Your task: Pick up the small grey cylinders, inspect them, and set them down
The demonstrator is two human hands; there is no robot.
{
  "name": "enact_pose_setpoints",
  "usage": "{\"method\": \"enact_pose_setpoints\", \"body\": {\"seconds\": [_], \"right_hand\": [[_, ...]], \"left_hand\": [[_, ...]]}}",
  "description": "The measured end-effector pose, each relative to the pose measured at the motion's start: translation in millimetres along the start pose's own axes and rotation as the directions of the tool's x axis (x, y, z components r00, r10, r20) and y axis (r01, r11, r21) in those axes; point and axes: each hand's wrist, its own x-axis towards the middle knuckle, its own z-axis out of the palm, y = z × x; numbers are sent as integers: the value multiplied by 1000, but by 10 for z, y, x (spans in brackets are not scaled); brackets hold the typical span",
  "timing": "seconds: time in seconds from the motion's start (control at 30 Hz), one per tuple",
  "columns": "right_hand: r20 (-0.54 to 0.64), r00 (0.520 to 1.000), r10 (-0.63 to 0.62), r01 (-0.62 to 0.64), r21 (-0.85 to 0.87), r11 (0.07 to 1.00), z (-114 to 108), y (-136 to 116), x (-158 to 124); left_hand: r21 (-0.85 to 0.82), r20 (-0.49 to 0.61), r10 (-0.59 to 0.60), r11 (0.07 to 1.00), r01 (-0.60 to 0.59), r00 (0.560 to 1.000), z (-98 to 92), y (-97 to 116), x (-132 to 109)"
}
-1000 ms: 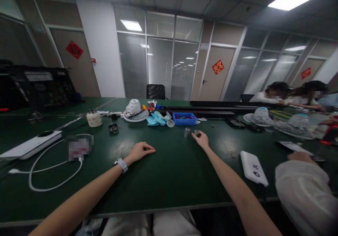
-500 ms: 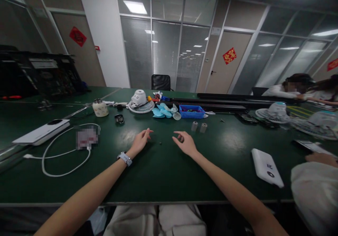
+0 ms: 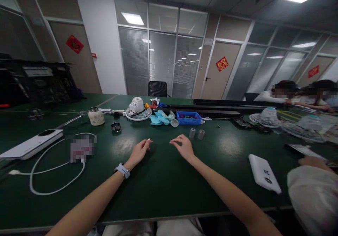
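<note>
Both my hands rest on the green table, close together and a little apart. My left hand, with a watch on its wrist, has its fingers pressed together and pointing right. My right hand is curled, thumb and forefinger nearly meeting in a pinch. What either pinch holds is too small to make out. Two small grey cylinders stand upright just beyond my right hand. Farther back lie a white fan motor on its grille, pale blue fan blades and a blue tray.
A cream jar and a small black ring sit back left. A white flat device and a looped white cable lie at left. Another white device lies right, beside a co-worker's sleeve. Other people sit at far right.
My right hand drew back from the grey cylinders toward my left hand, which lifted its fingers. A dark speck seen between the hands half a second ago no longer shows.
</note>
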Motion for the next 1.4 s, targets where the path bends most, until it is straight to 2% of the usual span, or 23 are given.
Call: {"method": "enact_pose_setpoints", "body": {"seconds": [0.07,0.13,0.2,0.3,0.43,0.57,0.7,0.9,1.1,1.27,1.4], "right_hand": [[-194,981,19,-33,-70,997,-318,285,89],[-323,944,68,-125,-160,979,-606,588,176],[-374,920,117,-213,-228,950,-799,849,229],[-364,912,190,-303,-285,909,-889,1098,243],[-330,902,279,-381,-305,873,-840,1232,225],[-319,901,294,-394,-315,864,-817,1294,212],[-306,914,264,-364,-336,869,-812,1314,216],[-230,958,171,-255,-411,875,-756,1354,238],[-293,952,89,-216,-440,872,-603,1344,116],[-440,897,38,-288,-517,806,-420,1224,84],[-369,929,14,-243,-583,775,-332,1138,125]], "left_hand": [[6,6,-10,1000,10,1000,3,-19,10],[13,4,-10,1000,10,1000,6,-33,17],[20,7,-2,1000,1,1000,5,-34,20],[32,23,6,999,-6,1000,-1,-17,15],[40,32,3,999,-5,999,-12,9,1],[38,46,8,999,-10,999,-14,7,-7],[42,34,17,999,-18,999,-13,-17,-1],[55,65,13,998,-17,998,-21,-30,13],[91,58,28,995,-33,998,15,-59,60],[109,62,1,994,-8,998,35,-58,70],[113,65,15,993,-22,998,38,-33,67]]}}
